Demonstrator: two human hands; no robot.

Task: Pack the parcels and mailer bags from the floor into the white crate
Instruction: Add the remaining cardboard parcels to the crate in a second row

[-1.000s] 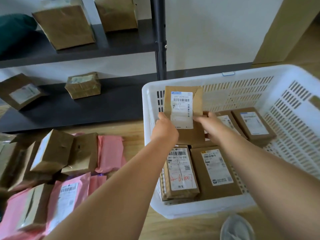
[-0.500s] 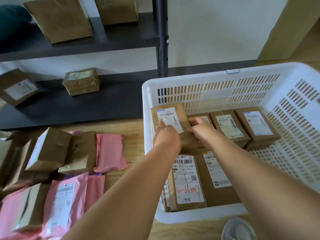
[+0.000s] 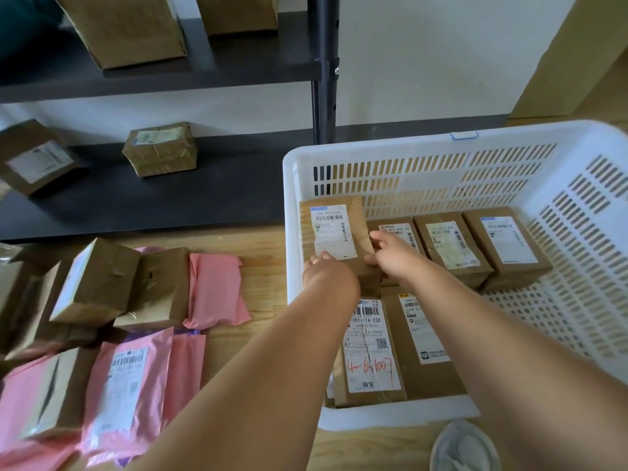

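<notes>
The white crate (image 3: 401, 158) stands on the wooden floor at the right, with several brown parcels lying flat inside. A brown labelled parcel (image 3: 334, 232) lies in the crate's far left corner. My left hand (image 3: 326, 271) touches its near edge with its fingers on the label. My right hand (image 3: 394, 254) pinches the parcel's right side. On the floor to the left lie more brown parcels (image 3: 98, 283) and pink mailer bags (image 3: 214, 290), one labelled pink mailer bag (image 3: 125, 389) nearest me.
A dark metal shelf (image 3: 170, 205) runs along the wall behind the pile, holding a taped brown parcel (image 3: 159, 149) and more boxes above. Its upright post (image 3: 324, 69) stands just behind the crate's left corner. A white shoe (image 3: 465, 447) shows at the bottom right.
The parcel that both hands held upright above the crate has come down and been laid flat in the far left corner. Both hands stay on it.
</notes>
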